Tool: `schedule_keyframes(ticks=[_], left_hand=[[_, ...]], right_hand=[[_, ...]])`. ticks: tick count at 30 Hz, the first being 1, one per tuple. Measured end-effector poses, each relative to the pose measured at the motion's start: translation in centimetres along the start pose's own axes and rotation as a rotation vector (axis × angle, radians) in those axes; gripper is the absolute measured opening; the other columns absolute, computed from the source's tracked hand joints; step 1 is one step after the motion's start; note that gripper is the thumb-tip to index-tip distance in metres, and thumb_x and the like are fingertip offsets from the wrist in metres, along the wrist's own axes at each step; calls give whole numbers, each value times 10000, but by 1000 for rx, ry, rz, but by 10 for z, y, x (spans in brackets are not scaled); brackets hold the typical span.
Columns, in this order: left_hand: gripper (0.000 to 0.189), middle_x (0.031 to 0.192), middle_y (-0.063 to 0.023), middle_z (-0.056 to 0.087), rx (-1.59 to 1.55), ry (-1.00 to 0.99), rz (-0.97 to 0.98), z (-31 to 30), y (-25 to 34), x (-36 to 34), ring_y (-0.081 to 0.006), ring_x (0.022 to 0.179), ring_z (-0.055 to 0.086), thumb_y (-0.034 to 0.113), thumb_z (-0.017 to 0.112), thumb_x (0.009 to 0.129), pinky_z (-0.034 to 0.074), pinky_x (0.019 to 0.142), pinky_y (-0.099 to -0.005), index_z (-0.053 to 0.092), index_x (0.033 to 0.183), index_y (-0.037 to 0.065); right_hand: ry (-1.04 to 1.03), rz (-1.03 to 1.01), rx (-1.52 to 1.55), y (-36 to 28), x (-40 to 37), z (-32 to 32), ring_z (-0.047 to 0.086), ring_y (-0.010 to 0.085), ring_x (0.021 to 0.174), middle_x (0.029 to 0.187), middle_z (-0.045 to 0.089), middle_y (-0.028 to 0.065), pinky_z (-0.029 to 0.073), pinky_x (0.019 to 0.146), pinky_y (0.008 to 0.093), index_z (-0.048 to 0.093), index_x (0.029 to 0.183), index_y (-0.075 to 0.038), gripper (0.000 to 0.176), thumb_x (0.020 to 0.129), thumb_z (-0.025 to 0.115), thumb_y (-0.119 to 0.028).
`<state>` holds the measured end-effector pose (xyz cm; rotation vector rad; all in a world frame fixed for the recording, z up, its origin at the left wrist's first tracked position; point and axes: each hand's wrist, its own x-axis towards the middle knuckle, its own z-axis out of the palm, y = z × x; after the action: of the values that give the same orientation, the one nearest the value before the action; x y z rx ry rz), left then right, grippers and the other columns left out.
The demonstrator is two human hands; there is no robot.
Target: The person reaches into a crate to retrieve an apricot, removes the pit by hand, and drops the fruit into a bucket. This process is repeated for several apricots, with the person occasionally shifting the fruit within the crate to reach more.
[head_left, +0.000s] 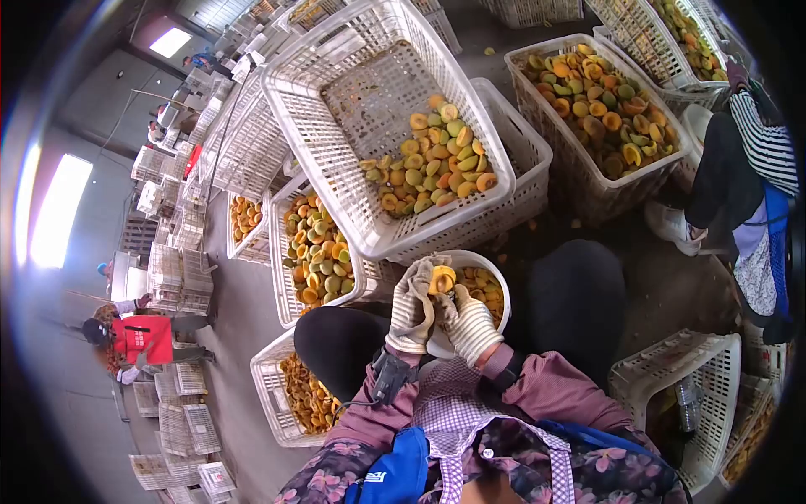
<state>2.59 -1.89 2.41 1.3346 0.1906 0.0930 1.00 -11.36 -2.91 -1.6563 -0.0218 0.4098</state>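
Note:
My left hand (411,309), in a pale knitted glove, is closed around an orange-yellow peach half (442,279) with its hollow side showing. My right hand (470,323), in a striped glove, is closed right beside the fruit. A small dark bit shows at its fingertips, too small to name. Both hands are over the near side of a white bucket (506,292) between my knees. Inside the bucket lie orange fruit pieces (482,290). Just beyond stands a large white crate (382,244), tilted in view, with green and orange peach halves (432,164) gathered at its near right side.
Crates of halved fruit stand at left (274,244) and at upper right (579,172). A crate of brownish-orange scraps (273,420) is by my left leg. At right are a tipped crate (730,378), a plastic bottle (688,403) and a seated person (756,193). Another person in a red vest (144,338) stands at left.

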Motion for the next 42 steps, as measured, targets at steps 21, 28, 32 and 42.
schedule_keyframes(ticks=[21, 28, 32, 42], left_hand=[[312, 739, -71, 602, 13, 105, 1, -9, -4, -5, -158, 687, 578, 319, 579, 886, 487, 614, -276, 569, 883, 8], [288, 820, -62, 586, 79, 87, 91, -3, -9, -13, -144, 763, 569, 278, 565, 898, 481, 716, -267, 551, 975, 1], [272, 809, -64, 610, 167, -145, -113, -2, 10, -9, -124, 734, 580, 227, 583, 870, 482, 687, -258, 582, 952, -32], [373, 941, -100, 590, 658, 332, 490, -114, 6, 77, -223, 810, 586, 366, 488, 886, 501, 692, -318, 484, 1047, 29]], right_hand=[[-320, 161, 491, -28, -22, -7, 517, 219, 666, 764, 580, 100, 456, 629, 344, 544, 1035, 8, 282, 943, 445, -239], [-286, -93, 439, 47, -2, 35, 501, 219, 638, 722, 574, 130, 449, 615, 345, 558, 972, 26, 334, 949, 426, -279], [-390, 60, 521, 4, -19, 5, 515, 173, 591, 671, 551, 52, 436, 537, 279, 573, 885, -55, 400, 933, 421, -422], [-452, 670, 779, -44, -31, -7, 352, 132, 333, 470, 395, -11, 289, 327, 265, 499, 711, -148, 426, 882, 456, -536]])
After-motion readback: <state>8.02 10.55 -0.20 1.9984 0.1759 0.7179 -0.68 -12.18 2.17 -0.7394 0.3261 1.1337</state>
